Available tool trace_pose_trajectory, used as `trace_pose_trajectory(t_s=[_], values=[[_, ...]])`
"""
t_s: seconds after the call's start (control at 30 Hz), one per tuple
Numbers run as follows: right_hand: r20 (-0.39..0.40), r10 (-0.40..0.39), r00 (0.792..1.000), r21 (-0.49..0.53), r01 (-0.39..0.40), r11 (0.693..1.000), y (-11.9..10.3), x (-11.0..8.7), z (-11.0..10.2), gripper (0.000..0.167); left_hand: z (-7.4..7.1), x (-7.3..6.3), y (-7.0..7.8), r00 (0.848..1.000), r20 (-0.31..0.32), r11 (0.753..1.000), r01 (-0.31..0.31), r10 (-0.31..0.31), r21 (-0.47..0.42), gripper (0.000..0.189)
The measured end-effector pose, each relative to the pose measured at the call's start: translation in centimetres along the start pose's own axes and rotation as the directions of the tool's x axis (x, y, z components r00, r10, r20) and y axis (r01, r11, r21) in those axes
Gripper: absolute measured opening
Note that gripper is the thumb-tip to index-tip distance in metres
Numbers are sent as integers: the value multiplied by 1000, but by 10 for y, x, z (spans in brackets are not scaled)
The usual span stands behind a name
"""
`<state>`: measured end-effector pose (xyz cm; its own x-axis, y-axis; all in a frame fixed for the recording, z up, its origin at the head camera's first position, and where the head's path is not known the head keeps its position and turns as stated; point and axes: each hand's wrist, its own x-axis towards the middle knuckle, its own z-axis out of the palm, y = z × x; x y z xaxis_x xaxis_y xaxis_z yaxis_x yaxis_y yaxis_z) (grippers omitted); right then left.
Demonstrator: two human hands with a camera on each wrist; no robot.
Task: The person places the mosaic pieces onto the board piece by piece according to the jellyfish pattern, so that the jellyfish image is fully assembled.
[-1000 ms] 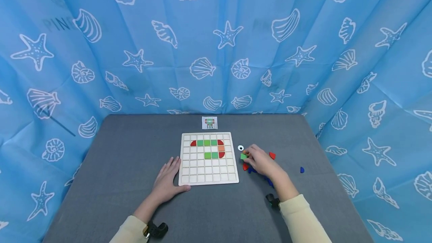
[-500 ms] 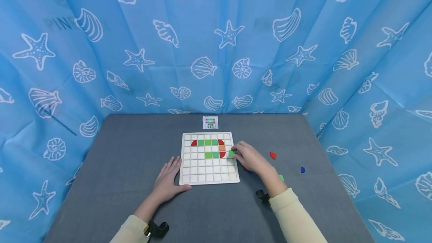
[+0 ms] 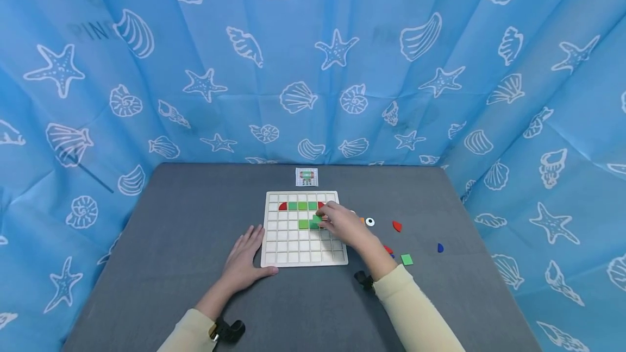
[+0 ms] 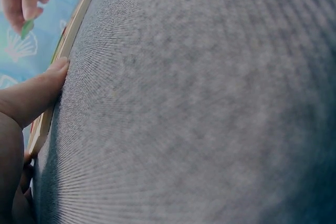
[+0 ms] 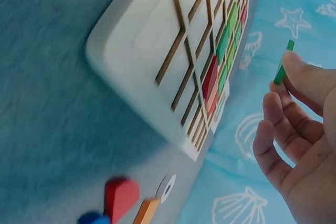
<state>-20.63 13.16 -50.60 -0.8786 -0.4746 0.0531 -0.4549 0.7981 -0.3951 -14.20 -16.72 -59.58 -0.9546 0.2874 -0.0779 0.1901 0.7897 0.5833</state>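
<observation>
A white grid board (image 3: pixel 288 246) lies on the table, with green square tiles (image 3: pixel 302 206) and red rounded tiles (image 3: pixel 283 206) set in its upper part. My left hand (image 3: pixel 244 257) rests at the board's lower left corner, fingers extended along the left side. In the left wrist view its thumb (image 4: pixel 39 93) touches the board's edge. Above the board, my right hand (image 3: pixel 346 227) pinches a green square tile (image 5: pixel 283 64) between thumb and fingers, clear of the grid in the right wrist view. In the head view this hand covers some tiles on the board's right side.
Loose pieces lie right of the board: a white ring with a dark centre (image 3: pixel 370 221), a red piece (image 3: pixel 397 226), a green square (image 3: pixel 407 259), a blue piece (image 3: pixel 440 247) and an orange one (image 5: pixel 146 211). A small pattern card (image 3: pixel 306 177) lies behind the board.
My right hand has moved left from the loose pieces to over the board, carrying the green tile. My left hand has stayed at the board's corner.
</observation>
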Motion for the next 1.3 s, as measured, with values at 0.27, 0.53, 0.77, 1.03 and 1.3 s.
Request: trace_pose_trajectory(t_s=[0.27, 0.53, 0.77, 1.03, 1.3], values=[[10, -29, 1000, -19, 29, 999, -12, 12, 12, 25, 0, 0, 1, 1000, 2, 1000, 11, -11, 8, 119], [24, 7, 1000, -61, -6, 998, -24, 22, 21, 26, -1, 1, 2, 1000, 6, 1000, 22, -22, 9, 118], [75, 22, 997, -47, -19, 999, -29, 30, 29, 29, -2, 1, 1, 1000, 9, 1000, 18, -18, 6, 119], [120, 5, 993, -73, 4, 997, -31, 41, 40, 27, -3, 0, 0, 1000, -11, 1000, 6, -5, 2, 118], [162, 16, 987, -91, -1, 996, -30, 50, 44, 26, -2, 1, 1, 1000, 5, 1000, 11, -11, 4, 120]])
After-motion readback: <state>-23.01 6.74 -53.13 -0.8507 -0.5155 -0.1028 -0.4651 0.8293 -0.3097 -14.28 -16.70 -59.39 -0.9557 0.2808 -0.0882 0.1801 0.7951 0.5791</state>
